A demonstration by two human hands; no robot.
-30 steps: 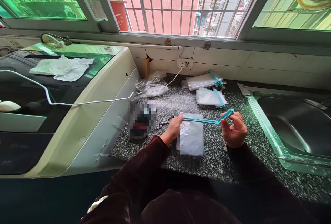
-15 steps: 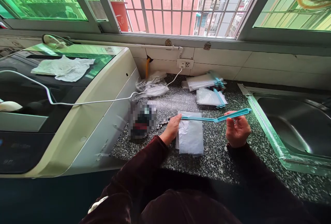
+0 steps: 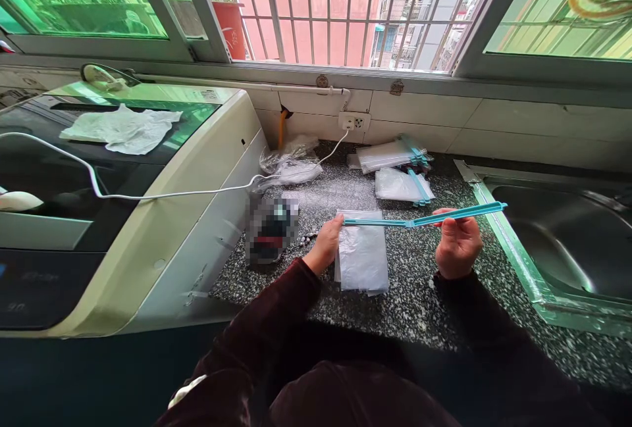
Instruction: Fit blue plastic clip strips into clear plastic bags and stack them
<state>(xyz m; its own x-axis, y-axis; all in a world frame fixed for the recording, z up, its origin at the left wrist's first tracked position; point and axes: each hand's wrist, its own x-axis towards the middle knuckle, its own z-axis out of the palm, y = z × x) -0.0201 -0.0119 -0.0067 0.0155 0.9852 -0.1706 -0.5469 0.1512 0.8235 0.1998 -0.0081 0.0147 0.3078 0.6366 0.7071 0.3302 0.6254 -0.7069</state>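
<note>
A long light-blue bag sealing clip (image 3: 378, 222) is unfolded at its hinge into an almost straight line. My left hand (image 3: 326, 245) is closed at its left end, by the top left corner of a stack of clear plastic bags (image 3: 364, 259). That half of the clip lies along the bags' upper part. The other half is pinched between thumb and fingers of my right hand (image 3: 459, 243), its tip pointing toward the sink. Whether my left hand also grips the bags' corner, I cannot tell.
Behind stand more plastic bags (image 3: 395, 185) with blue clips. Crumpled clear plastic (image 3: 293, 167) and a blurred dark object (image 3: 270, 233) lie left. A white cable (image 3: 217, 191) runs from the wall socket (image 3: 354, 122) across a washing machine (image 3: 197, 216). A metal sink (image 3: 567, 243) is at right.
The clip's right half has swung outward and lower, so the clip is straighter and reaches farther right. My right hand has shifted slightly; my left hand has barely moved.
</note>
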